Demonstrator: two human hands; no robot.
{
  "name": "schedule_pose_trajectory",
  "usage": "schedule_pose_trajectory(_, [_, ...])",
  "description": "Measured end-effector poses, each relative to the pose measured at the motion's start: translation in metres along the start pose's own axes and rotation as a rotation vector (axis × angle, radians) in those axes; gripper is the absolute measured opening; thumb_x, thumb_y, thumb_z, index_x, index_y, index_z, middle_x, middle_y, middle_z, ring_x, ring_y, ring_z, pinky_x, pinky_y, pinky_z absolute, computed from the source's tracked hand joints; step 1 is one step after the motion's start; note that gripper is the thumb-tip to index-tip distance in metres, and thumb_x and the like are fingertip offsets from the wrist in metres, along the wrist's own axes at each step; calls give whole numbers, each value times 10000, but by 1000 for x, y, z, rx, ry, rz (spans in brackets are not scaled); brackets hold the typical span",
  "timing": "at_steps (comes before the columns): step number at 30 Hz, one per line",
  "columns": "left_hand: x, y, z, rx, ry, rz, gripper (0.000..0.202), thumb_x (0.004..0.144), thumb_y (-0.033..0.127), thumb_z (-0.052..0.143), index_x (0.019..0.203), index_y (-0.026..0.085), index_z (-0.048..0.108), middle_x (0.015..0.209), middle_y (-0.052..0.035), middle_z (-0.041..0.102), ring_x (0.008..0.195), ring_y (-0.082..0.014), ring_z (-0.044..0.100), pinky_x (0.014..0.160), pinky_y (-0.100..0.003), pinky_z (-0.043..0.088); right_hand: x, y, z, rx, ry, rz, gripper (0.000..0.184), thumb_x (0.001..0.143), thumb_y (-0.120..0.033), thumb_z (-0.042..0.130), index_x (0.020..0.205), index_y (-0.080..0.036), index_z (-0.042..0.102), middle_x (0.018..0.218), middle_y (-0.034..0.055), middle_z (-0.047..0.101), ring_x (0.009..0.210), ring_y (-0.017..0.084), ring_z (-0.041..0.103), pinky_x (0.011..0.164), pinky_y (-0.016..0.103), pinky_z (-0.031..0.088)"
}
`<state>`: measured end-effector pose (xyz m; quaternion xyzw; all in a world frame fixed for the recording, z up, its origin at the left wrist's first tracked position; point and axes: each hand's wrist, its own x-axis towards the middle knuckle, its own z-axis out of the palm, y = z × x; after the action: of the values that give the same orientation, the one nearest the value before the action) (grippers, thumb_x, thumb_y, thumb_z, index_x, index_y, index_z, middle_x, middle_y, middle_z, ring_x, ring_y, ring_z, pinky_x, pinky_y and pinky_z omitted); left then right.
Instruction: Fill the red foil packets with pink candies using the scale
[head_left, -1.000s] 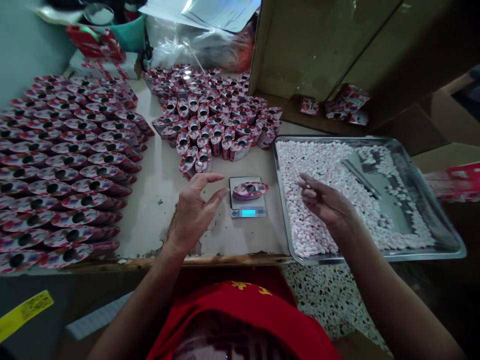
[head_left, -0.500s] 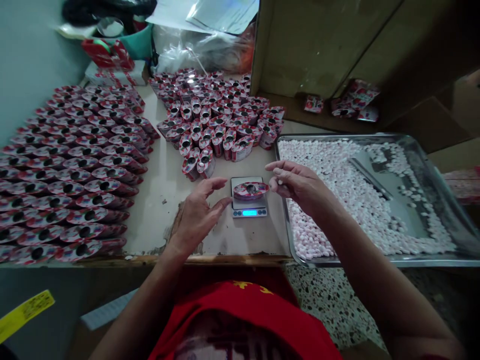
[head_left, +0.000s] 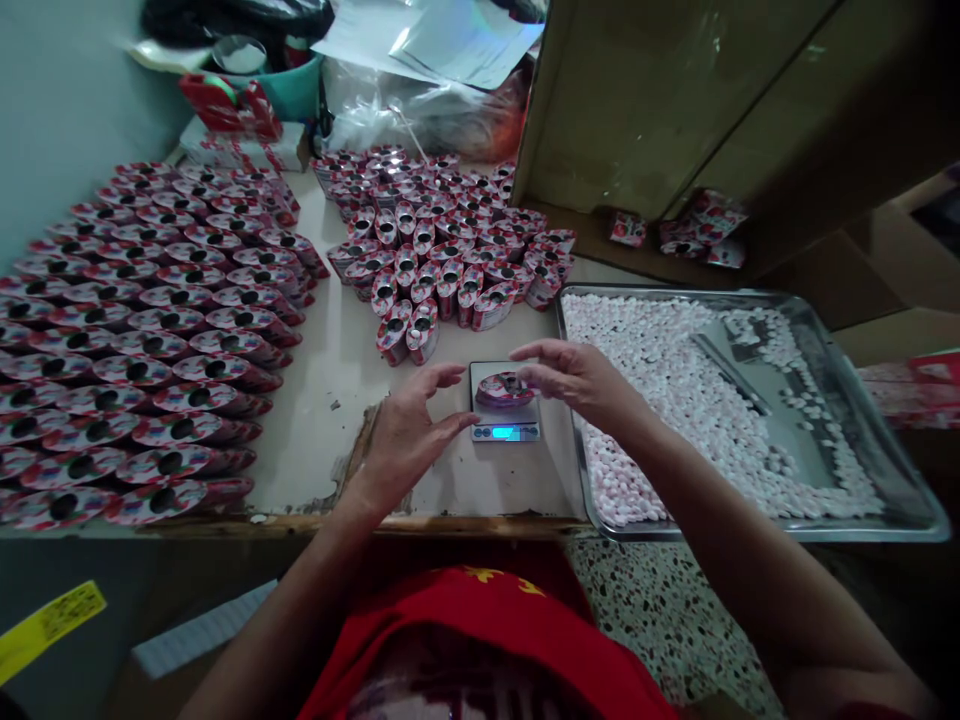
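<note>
Over the table (head_left: 315, 425), the right hand (head_left: 589, 385) hovers by a pouch (head_left: 493, 392).

Angled in from lower left with the left forearm (head_left: 300, 590), from lower right with the right forearm (head_left: 739, 530)! Holding the left hand (head_left: 409, 430) loosely curved, with thumb and forefinger parted in a wide C. Answering opposite with the right hand (head_left: 581, 385), forefinger stretched out above bunched fingertips, grip too hidden to read. Near, but apart!

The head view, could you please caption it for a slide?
Right hand over a red and white oval packet on a rectangular silver digital scale.
</note>
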<state>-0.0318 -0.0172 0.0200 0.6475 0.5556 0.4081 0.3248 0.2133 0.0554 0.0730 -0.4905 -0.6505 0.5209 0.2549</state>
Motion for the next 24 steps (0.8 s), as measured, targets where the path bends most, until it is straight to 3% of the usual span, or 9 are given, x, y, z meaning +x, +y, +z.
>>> schedule_pose_trajectory(2, [7,7,1,76,11,42,543,807,249,908,1295,260,670,1265,-77,740,1197,-275,701,1062,-480,569,3,6,-11,178,85,42,457,843,-570,768,1053,-164,767,611,-52,504,534,105,380,526,263,262])
schedule_pose_trajectory(5, [19,18,12,250,27,151,486,815,258,905,1250,247,688,1210,-80,745,1169,-291,685,1049,-489,568,-2,19,-39,307,360,71,425,782,-556,798,976,-181,747,577,-72,437,491,94,312,491,258,203])
schedule_pose_trajectory(8, [29,28,36,372,-58,260,507,850,314,878,1299,221,662,1280,-114,723,1210,-311,655,1037,-480,573,-18,40,-68,52,626,12,323,840,-509,735,960,-212,772,665,-3,606,643,169,563,644,303,447])
schedule_pose_trajectory(11, [32,31,57,484,-226,316,371,955,329,761,1289,207,654,1243,-117,740,1166,-300,674,977,-451,592,-31,65,-85,-317,579,77,309,898,-517,654,933,-252,809,1026,106,806,1078,338,721,999,479,499])
schedule_pose_trajectory(13, [35,30,53,521,-245,315,242,1014,342,676,1226,228,665,1154,-93,757,1088,-275,699,919,-418,597,-29,77,-86,-382,500,107,323,914,-541,632,1004,-300,827,1156,106,812,1169,377,716,1013,506,508])
schedule_pose_trajectory(16, [53,26,3,503,-43,280,167,1036,363,640,1172,268,659,1138,-75,746,1058,-250,702,908,-393,582,-14,77,-74,-418,421,37,375,916,-593,612,1067,-330,834,1144,91,821,1098,400,747,905,524,560])
schedule_pose_trajectory(20, [123,8,-124,555,302,233,207,968,270,708,1163,256,641,1157,-85,724,1060,-265,688,957,-413,540,6,50,-37,-390,343,-120,402,914,-609,625,1093,-310,825,1130,74,823,946,370,777,798,507,601])
schedule_pose_trajectory(22, [175,-10,-183,591,340,201,304,899,196,737,1186,233,646,1158,-77,725,1074,-262,676,981,-391,510,11,37,-15,-348,307,-213,335,942,-554,644,1094,-309,816,1142,73,817,988,343,774,842,479,610])
schedule_pose_trajectory(24, [226,-33,-222,582,261,125,411,830,122,725,1225,215,657,1159,-49,736,1049,-237,666,961,-341,492,14,27,6,-333,286,-331,269,972,-471,658,1134,-305,793,1134,80,809,1021,317,764,876,455,608])
